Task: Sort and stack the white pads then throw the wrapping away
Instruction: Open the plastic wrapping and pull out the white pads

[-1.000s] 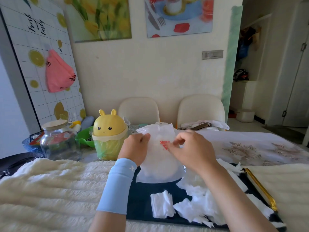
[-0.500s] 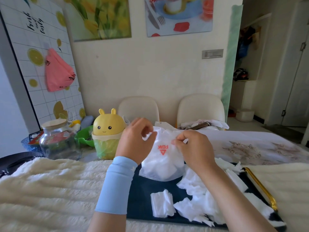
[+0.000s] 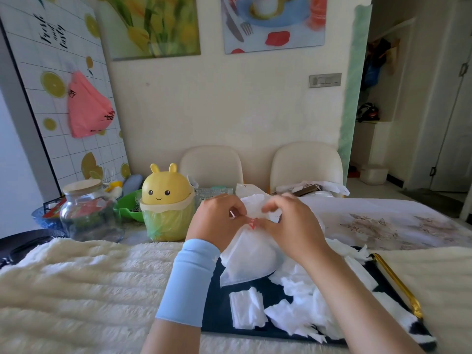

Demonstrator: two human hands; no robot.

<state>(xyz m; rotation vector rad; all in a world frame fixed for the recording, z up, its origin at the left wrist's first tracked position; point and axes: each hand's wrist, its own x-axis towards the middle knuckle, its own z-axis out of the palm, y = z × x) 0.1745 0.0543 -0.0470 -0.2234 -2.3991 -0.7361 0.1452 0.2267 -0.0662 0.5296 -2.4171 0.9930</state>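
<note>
A thin white plastic wrapping [image 3: 245,259] with a red mark hangs above the dark tray [image 3: 219,310]. My left hand [image 3: 217,221] and my right hand [image 3: 288,223] both pinch its crumpled top, close together. A small neat stack of white pads [image 3: 246,311] lies on the tray below. To its right spreads a loose heap of white pads [image 3: 306,307]. The yellow bunny-shaped bin [image 3: 166,203], lined with a green bag, stands just left of my left hand.
A glass jar [image 3: 85,210] and a green bowl [image 3: 127,205] stand at the left. A fluffy cream blanket [image 3: 76,290] covers the near table. The tray has a gold handle [image 3: 396,284] at the right. Two cream chairs [image 3: 306,164] stand behind the table.
The wrapping was held flat and spread; my hands have drawn together and bunched its top into a crumple. The bag's lower part has shifted slightly to the right.
</note>
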